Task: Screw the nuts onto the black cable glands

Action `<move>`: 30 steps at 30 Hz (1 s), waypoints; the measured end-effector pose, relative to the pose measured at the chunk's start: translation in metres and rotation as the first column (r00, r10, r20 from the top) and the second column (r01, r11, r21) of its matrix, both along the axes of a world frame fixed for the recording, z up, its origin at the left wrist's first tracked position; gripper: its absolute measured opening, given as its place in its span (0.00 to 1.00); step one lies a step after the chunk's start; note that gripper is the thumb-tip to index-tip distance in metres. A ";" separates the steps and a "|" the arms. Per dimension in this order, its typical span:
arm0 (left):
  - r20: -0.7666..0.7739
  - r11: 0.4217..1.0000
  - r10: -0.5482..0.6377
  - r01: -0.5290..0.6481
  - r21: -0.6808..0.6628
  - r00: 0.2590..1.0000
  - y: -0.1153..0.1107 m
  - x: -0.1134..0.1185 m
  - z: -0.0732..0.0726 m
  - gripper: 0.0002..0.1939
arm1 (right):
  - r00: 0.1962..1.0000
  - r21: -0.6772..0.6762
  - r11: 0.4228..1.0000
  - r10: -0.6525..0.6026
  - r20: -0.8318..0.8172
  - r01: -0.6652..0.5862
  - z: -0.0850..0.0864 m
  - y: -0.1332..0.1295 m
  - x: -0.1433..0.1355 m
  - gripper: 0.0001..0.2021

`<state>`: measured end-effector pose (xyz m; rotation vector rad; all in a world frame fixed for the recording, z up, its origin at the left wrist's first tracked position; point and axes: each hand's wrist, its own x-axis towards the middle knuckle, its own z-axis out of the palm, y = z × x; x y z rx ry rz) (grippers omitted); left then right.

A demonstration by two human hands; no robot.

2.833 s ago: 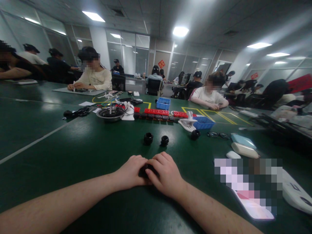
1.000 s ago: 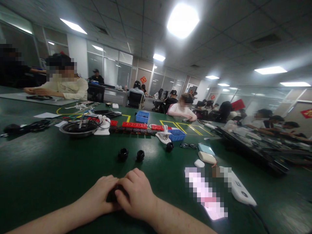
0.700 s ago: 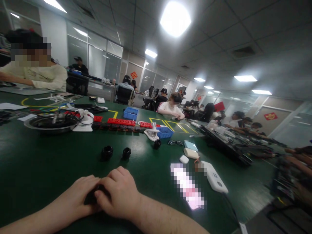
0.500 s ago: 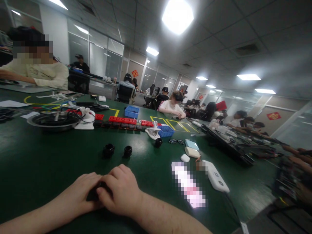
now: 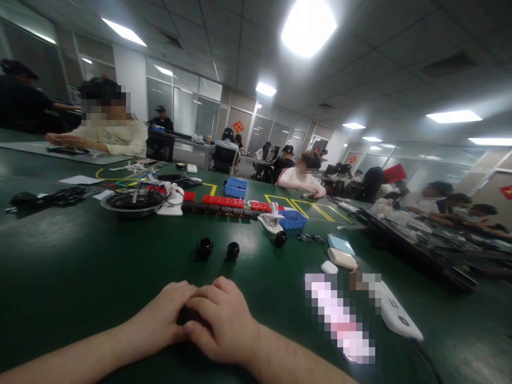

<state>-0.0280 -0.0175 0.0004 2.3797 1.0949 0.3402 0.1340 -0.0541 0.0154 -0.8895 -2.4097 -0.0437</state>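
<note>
Low in the middle of the head view, my left hand and my right hand meet above the green table. Their fingers curl round a dark thing, mostly hidden, whose kind I cannot make out. My right fingers lie over the top, with the thumb in front. Just beyond the hands stand two short black ring-like pieces, a wider one and a smaller one. Farther right, a third black piece sits beside a white stand.
Behind are a metal bowl, red blocks in a row, and blue bins. To the right lie glasses, a lit, blurred-out panel and a white device with a cable. Co-workers sit around.
The camera has turned left, so everything sits farther right in view. My hands keep the same clasp round the dark thing. The co-worker at left now shows both hands.
</note>
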 end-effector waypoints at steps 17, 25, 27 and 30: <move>-0.011 0.999 -0.020 0.020 0.043 1.000 0.003 0.000 -0.005 0.08 | 0.995 0.109 0.989 0.094 0.034 -0.097 -0.004 -0.005 0.000 0.20; -0.029 1.000 0.007 -0.006 0.031 1.000 0.004 -0.001 -0.002 0.17 | 0.987 0.041 0.987 -0.158 0.029 0.157 -0.002 0.011 0.011 0.24; -0.032 1.000 0.007 -0.006 0.028 0.999 0.004 -0.001 -0.003 0.20 | 0.979 -0.019 0.979 -0.200 0.038 0.201 -0.002 0.015 0.014 0.24; -0.030 0.999 -0.016 0.018 0.048 0.999 0.003 -0.002 -0.002 0.21 | 0.983 -0.078 0.980 -0.182 0.033 0.184 -0.005 0.018 0.016 0.22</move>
